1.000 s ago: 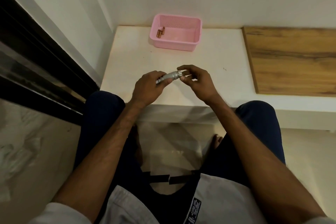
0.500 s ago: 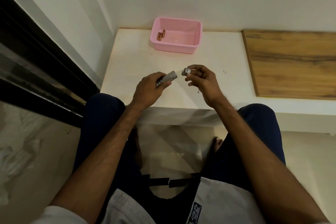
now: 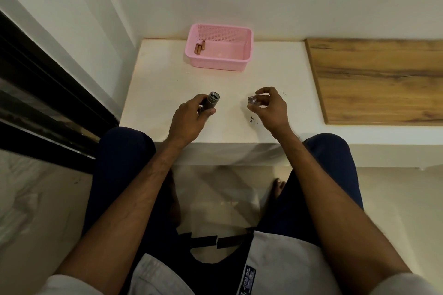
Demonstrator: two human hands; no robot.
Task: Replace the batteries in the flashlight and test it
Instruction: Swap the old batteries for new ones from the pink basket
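Metal flashlight body point(image 3: 210, 101), stiff, likely light, clamped in left grip point(image 3: 189, 120); small slippery-looking cap point(image 3: 253, 99) pinched in right grip point(image 3: 271, 108).

Batteries point(image 3: 199, 47) in basket point(image 3: 215, 65) — behind flashlight point(image 3: 211, 100), cap point(image 3: 253, 99)

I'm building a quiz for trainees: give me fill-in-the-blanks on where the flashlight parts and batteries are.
The flashlight body is gripped by the ___.
The detached end piece is pinched by the ___.
The batteries lie in the ___ basket.
Missing: left hand; right hand; pink.
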